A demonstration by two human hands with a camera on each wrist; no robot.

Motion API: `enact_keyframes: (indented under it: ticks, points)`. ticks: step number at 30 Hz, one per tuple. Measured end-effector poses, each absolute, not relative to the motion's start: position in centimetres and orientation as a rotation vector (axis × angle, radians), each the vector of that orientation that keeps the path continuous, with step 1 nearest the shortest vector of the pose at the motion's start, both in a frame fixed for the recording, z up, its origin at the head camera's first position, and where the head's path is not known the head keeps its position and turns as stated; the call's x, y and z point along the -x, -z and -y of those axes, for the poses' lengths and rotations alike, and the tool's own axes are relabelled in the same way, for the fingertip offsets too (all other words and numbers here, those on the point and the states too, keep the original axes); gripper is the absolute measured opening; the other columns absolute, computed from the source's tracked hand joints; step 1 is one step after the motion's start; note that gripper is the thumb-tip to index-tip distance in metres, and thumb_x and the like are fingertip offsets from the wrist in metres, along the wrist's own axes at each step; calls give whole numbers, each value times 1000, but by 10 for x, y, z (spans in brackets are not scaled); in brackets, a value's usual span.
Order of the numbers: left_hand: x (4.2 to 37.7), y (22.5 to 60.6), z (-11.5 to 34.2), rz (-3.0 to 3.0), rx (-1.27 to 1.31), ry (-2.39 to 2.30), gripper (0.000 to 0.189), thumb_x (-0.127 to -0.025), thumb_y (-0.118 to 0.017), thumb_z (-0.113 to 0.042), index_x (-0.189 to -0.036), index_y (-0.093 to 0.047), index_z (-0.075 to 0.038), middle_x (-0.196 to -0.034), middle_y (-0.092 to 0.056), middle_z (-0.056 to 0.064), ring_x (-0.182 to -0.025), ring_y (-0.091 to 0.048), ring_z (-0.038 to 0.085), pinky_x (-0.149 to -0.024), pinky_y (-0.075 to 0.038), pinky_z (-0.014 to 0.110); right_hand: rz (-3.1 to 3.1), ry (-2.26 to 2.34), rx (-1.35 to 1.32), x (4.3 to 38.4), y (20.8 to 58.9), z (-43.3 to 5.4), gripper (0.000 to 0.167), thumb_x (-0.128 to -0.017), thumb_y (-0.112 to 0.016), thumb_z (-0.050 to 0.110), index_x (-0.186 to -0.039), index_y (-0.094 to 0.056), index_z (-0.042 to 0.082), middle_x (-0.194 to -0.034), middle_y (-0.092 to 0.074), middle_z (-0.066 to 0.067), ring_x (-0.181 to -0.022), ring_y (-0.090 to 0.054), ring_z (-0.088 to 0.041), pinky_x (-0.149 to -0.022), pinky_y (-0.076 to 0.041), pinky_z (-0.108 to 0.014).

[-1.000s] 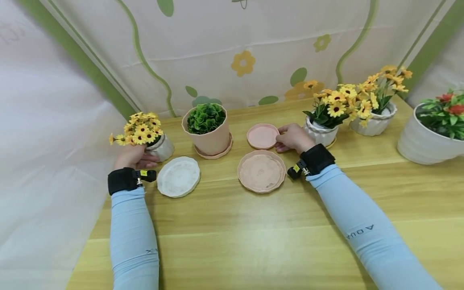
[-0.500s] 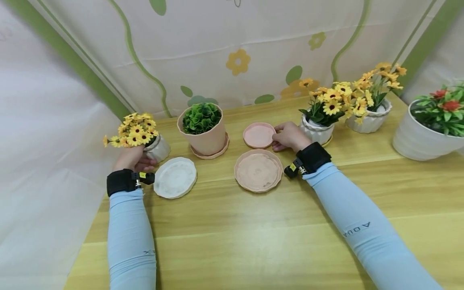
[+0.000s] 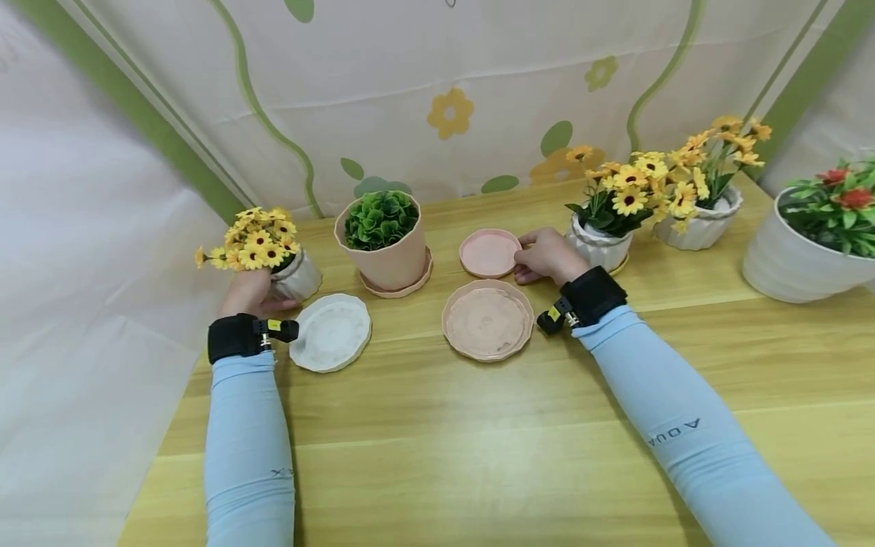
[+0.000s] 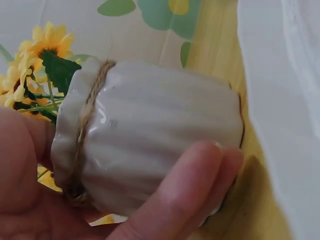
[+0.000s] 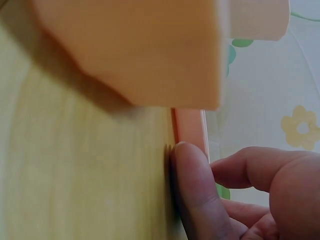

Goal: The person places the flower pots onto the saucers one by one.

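At the left of the table, my left hand (image 3: 251, 295) grips a small white ribbed flowerpot (image 3: 298, 278) of yellow daisies (image 3: 256, 241). The left wrist view shows twine (image 4: 89, 112) round the pot's neck, my fingers (image 4: 192, 172) along its side and the thumb partly hidden by its rim. Farther right, my right hand (image 3: 549, 257) pinches the right edge of a small pink saucer (image 3: 489, 253), which lies on the table. In the right wrist view, thumb and fingertip meet at the saucer's rim (image 5: 192, 127). A larger pink saucer (image 3: 488, 320) lies just in front.
A white saucer (image 3: 331, 333) lies near my left hand. Behind it, a pink pot (image 3: 390, 262) with green leaves stands on its own saucer. Two white pots of yellow flowers (image 3: 598, 241) (image 3: 699, 226) and a larger white pot (image 3: 796, 251) with red flowers stand at the right.
Everything in the head view has shifted slightly left as the camera moved. The left hand's fingers have shifted a little against the flowerpot. The right hand stays at the small pink saucer's edge.
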State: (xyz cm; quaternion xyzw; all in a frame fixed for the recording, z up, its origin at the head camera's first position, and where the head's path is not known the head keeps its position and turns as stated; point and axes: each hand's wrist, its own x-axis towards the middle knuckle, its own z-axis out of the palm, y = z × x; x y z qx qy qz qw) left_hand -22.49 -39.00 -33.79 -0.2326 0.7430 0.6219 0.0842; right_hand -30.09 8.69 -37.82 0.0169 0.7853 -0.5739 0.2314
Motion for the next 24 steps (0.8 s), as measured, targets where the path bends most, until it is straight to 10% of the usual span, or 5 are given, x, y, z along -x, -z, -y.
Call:
enact_keyframes:
  ticks: [24]
  points:
    - [223,334,395,-2112,621,-2234,37,-102,-56,-13,-137,-46,-17,-89,-66,3,-72,-69,20,-67,-60,35,-2156,1573,-36,301,377,-88,55,-98,-52,1,-150,-33,-7,-75,-69,-13,-59,-69,-16,-61,-59,-29]
